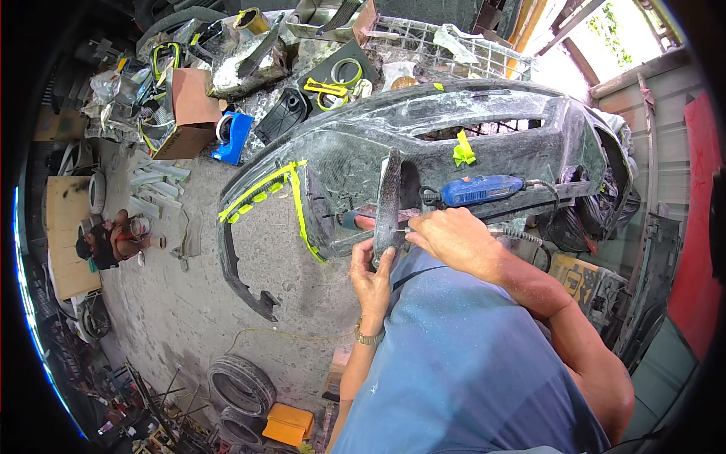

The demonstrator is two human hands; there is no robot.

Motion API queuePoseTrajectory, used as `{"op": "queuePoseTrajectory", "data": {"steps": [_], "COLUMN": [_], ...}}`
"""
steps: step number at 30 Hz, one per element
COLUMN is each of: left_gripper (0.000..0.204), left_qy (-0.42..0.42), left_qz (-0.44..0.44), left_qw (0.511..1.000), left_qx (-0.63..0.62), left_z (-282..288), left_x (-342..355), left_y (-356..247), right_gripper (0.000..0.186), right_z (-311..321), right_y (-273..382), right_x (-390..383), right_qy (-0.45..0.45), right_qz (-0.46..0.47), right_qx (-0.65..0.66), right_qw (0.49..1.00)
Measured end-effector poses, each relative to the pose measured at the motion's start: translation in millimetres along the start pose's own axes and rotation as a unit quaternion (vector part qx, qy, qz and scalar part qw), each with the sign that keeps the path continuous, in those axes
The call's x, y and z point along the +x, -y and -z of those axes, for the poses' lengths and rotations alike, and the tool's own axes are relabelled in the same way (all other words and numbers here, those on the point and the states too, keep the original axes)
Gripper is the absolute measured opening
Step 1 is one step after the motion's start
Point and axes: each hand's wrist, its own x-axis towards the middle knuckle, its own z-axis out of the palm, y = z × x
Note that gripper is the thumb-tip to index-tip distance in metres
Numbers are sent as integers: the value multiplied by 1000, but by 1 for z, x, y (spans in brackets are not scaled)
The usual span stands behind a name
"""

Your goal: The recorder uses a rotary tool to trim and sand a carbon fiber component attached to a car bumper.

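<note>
A narrow dark strip [389, 193], dusty and slightly curved, stands upright between the thumb and fingers of my left hand [370, 280], which grips its lower end. Closed around a rotary tool's handpiece is my right hand [454, 240]; the fingers hide most of the handpiece. Its thin metal bit [403, 230] reaches the strip's right edge; whether they touch I cannot tell. A flexible shaft [518, 234] trails from behind that hand. Just beyond lies the blue rotary tool body [482, 191] on a large dusty black car bumper [355, 147], marked with yellow-green tape [297, 200].
Along the far side, a cluttered surface holds a cardboard box [194, 106], a blue tape dispenser [233, 138], tape rolls [346, 72] and a wire rack [423, 41]. Tyres [242, 384] and an orange block [288, 424] lie lower left. Another person [113, 240] sits at the left.
</note>
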Motion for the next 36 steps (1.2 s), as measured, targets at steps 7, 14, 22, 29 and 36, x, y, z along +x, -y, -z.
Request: {"op": "queuePoseTrajectory", "data": {"steps": [7,14,22,29,36], "left_gripper": [24,24,24,23,23], "left_qy": [3,-4,-1,0,-2], "left_qz": [-11,-11,-15,-10,-9], "left_qw": [1000,1000,1000,1000,1000], "left_qx": [18,29,27,8,10], "left_z": [3,4,3,1,1], "left_x": [1,1,1,1,1], "left_y": [5,6,5,3,2], "right_gripper": [28,29,30,30,30], "right_z": [1,18,6,6,-1], "right_y": [2,6,3,6,2], "right_x": [0,-4,-2,-2,-3], "right_qy": [13,35,21,22,17], "right_qz": [-12,-30,-19,-19,-5], "right_qx": [1,6,5,-11,-3], "right_qw": [1000,999,1000,1000,1000]}}
